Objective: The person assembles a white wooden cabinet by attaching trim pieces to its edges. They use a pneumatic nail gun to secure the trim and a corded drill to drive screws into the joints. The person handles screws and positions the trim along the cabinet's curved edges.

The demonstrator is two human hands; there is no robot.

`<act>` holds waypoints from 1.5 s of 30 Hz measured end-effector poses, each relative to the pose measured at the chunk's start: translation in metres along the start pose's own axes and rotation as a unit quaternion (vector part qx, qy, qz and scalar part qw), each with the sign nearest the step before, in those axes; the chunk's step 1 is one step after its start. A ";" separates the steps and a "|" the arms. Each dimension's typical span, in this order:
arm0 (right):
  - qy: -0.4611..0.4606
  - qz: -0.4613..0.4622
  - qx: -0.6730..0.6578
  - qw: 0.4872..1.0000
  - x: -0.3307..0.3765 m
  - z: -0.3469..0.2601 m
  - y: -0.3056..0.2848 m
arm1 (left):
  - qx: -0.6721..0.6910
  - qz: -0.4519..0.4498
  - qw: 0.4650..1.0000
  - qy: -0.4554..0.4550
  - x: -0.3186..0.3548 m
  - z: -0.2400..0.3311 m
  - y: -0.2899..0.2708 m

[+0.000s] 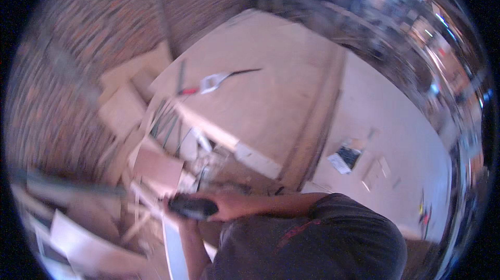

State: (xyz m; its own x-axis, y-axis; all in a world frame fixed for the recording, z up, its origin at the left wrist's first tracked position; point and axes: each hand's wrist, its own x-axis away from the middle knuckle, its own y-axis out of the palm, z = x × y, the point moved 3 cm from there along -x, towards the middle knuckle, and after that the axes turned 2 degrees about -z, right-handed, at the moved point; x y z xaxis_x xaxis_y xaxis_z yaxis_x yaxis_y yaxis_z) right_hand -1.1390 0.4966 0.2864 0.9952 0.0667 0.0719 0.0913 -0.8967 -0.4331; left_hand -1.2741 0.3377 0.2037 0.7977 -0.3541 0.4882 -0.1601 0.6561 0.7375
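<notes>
The right hand (221, 204) is gripping a dark object (192, 207), fingers wrapped round it, above scattered wood offcuts (156, 168). The left hand (174, 212) is meeting the same object, though its grip is too blurred to tell. A saw (216, 81) is lying on the plywood surface (271, 97).

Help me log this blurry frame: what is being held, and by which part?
A dark, rounded object, gripped at its right end by a hand; which hand, and what the object is, cannot be told.

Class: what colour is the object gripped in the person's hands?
Black, shown in the head view.

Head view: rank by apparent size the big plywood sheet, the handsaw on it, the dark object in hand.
1. Plywood sheet, largest by far.
2. Handsaw.
3. Dark object.
The last two look close in size; the object sits nearer the camera, so their order is unsure.
</notes>
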 end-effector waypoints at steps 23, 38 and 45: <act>0.143 -0.307 -0.038 0.940 -0.155 0.058 -0.007 | 0.028 0.425 0.876 0.226 0.158 0.000 -0.210; -0.021 -0.604 0.010 0.797 -0.228 0.033 0.048 | 0.389 0.329 0.813 0.282 0.107 -0.072 -0.157; -0.100 -0.603 0.034 0.791 -0.195 0.028 0.095 | 0.444 0.307 0.774 0.331 0.162 -0.066 -0.197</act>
State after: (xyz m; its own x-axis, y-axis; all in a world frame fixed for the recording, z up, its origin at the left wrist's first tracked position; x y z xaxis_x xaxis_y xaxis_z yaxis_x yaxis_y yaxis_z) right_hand -1.3235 0.4104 0.2062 0.1675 0.9292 0.3293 0.9733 -0.1028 -0.2052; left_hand -1.0751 0.1949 0.1068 0.4889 0.4537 0.7450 -0.7294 -0.2559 0.6345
